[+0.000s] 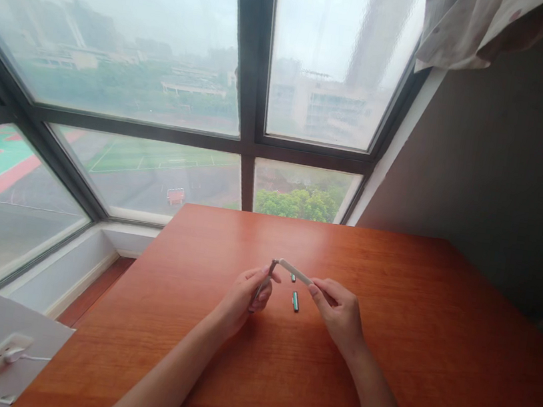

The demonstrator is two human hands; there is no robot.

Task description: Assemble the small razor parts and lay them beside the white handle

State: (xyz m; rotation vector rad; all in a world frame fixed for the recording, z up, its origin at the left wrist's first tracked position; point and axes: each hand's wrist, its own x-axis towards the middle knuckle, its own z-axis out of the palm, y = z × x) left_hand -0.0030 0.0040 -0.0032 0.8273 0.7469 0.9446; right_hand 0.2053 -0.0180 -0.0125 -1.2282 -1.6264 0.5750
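My left hand (247, 293) is closed around a slim dark handle (262, 286), which looks like a razor handle with a small head at its top. It stands tilted, its lower end showing under the fingers. Between thumb and fingers, my right hand (340, 309) pinches a pale flat stick (295, 271). The stick's far end slants up to the left and meets the handle's head, or lies just beside it. Below the stick, a small dark oblong piece with a teal strip (295, 301), like a razor cartridge, lies on the table. A second similar piece (292, 278) is partly hidden behind the stick.
Both forearms reach over a reddish-brown wooden table (411, 358). Large framed windows (256, 80) stand beyond its far edge. A dark wall (498, 175) is on the right, with a hanging cloth (470, 29) above. At lower left, sockets (5, 355) hold plugged-in cables.
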